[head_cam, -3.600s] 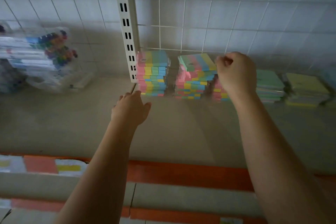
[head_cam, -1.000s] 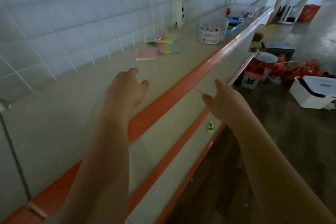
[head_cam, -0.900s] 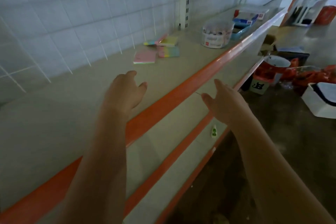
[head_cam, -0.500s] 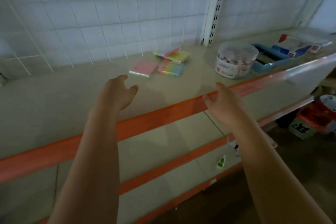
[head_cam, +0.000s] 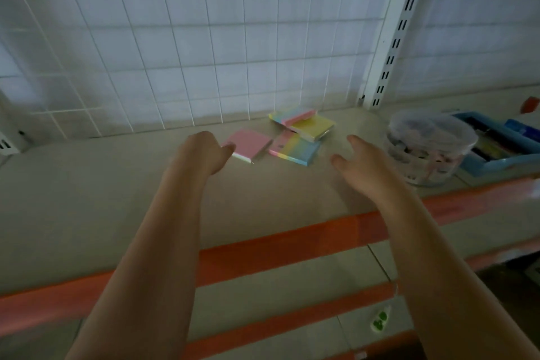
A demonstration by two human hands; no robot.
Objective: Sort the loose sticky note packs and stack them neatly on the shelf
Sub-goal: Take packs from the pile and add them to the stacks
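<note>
1. Left hand (head_cam: 203, 152): fingers loosely bent and holding nothing, thumb tip just beside the near corner of the pink pack (head_cam: 249, 145); whether it touches cannot be told.
2. Right hand (head_cam: 361, 166): fingers spread apart and empty, over the bare shelf (head_cam: 87, 184) to the right of the packs.
3. Loose sticky note packs: four lie near the wire grid back panel (head_cam: 204, 38). The pink pack lies flat and alone. The striped pack (head_cam: 295, 149) lies just to its right. The yellow pack (head_cam: 314, 127) rests partly on a pastel pack (head_cam: 290, 115) behind it, tilted.
4. Change: 3.6 s ago both hands were at neat rainbow stacks beside a slotted upright. Within the last second the view swung along the shelf, and half a second ago the packs lay farther from the hands. Both hands have now closed in on them.
5. Meaning: the stacking appears to pause for a fresh pickup. These four packs are still unsorted and must be carried back along the shelf.
6. Neighbours: a clear tub (head_cam: 429, 146) and a blue tray (head_cam: 502, 155) stand to the right, near the right hand. An orange shelf edge (head_cam: 277, 251) runs below.
</note>
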